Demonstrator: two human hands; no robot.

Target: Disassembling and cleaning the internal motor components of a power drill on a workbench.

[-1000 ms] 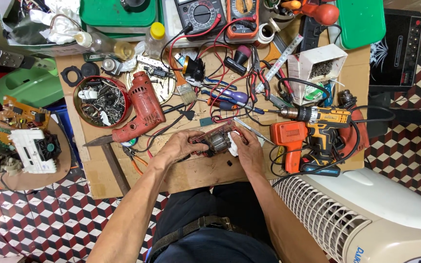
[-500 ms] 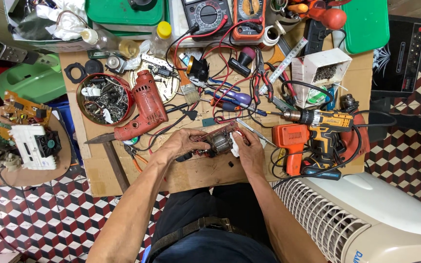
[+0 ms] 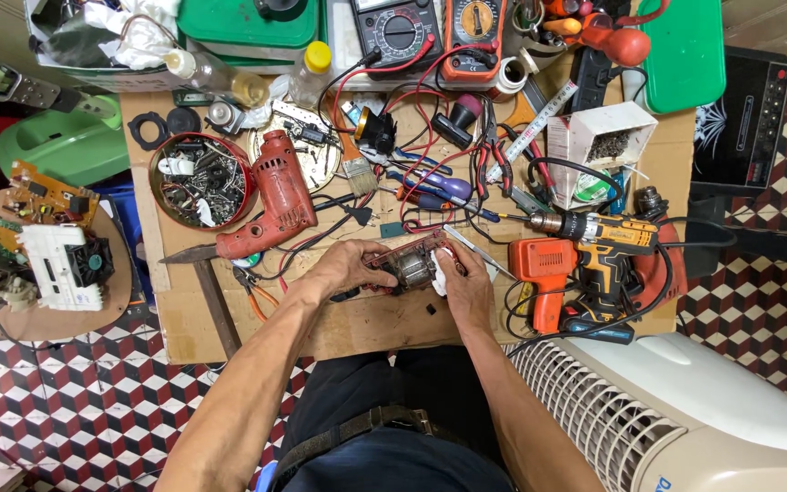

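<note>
Centrally, at the near edge of the wooden workbench (image 3: 384, 323), both hands closed around a small red motor housing (image 3: 407, 264) with grey metal showing in its middle. The left hand (image 3: 348, 269) wrapped its fingers over the housing's left end, and the right hand (image 3: 466, 282) pressed a scrap of white cloth (image 3: 439, 273) against its right end, thumb and fingers pinched on it. How the housing's underside looked could not be told, since the palms covered it.

Just left of the grip and beyond it lay a red drill body (image 3: 275, 205), and beside that a round red tin (image 3: 202, 180) full of metal scraps. To the right of the grip lay an orange drill handle (image 3: 539, 273) and, touching it, a yellow-and-black cordless drill (image 3: 603, 239). Beyond those, well away from the hands, stood an open white carton (image 3: 598, 146) with green printing on its side, holding dark small parts too fine to make out. A clear bottle with a yellow cap (image 3: 311, 73) stood far beyond the grip to the left, next to two multimeters (image 3: 434, 27), whose tops were cut off by the picture's edge. A green lid (image 3: 685, 55) lay far right of them. Near the person's right side a white fan grille (image 3: 612, 419) ran out of the picture's lower edge.
</note>
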